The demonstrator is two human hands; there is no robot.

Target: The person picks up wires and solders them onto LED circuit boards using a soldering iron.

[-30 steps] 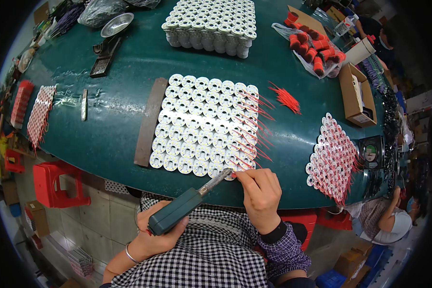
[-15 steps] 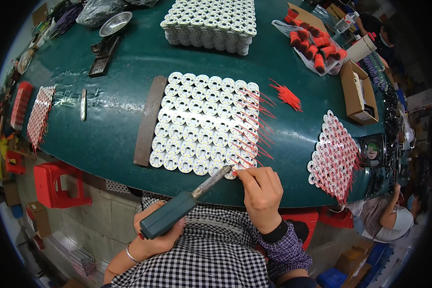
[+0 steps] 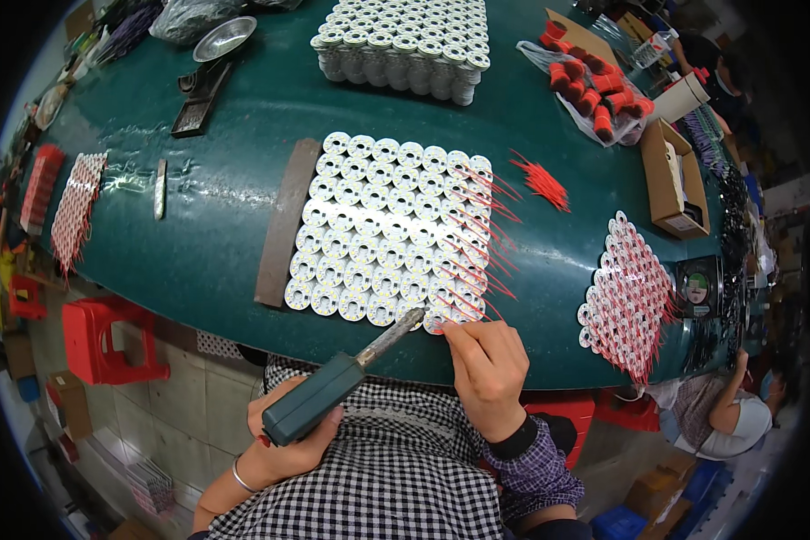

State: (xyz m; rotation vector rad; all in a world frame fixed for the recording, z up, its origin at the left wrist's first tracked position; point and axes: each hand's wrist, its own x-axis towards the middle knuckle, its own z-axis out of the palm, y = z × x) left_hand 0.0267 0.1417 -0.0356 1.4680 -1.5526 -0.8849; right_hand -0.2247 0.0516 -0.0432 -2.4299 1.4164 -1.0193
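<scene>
My left hand (image 3: 294,436) is closed round the green handle of a soldering iron (image 3: 319,396). The iron's metal tip reaches the front right part of a sheet of round white LED boards (image 3: 369,225), close to the front right corner board. My right hand (image 3: 489,369) is pinched at that same corner board, with a bit of red wire (image 3: 438,329) showing at its fingertips; the rest of the wire is hidden. Several red wires (image 3: 486,263) stick out to the right from the boards along the right edge. Beyond them lies a loose bunch of red wires (image 3: 542,183).
A dark flat bar (image 3: 285,225) borders the sheet's left side. Stacked boards (image 3: 396,63) stand at the back. Wired board sheets lie at the right (image 3: 625,297) and far left (image 3: 78,207). Red-black spools (image 3: 603,99) sit on plastic near a cardboard box (image 3: 670,180). Another person (image 3: 724,405) sits at right.
The soldering iron's tip has drawn slightly left, away from my right fingertips. My right hand stays at the corner board. The whole view has shifted a little.
</scene>
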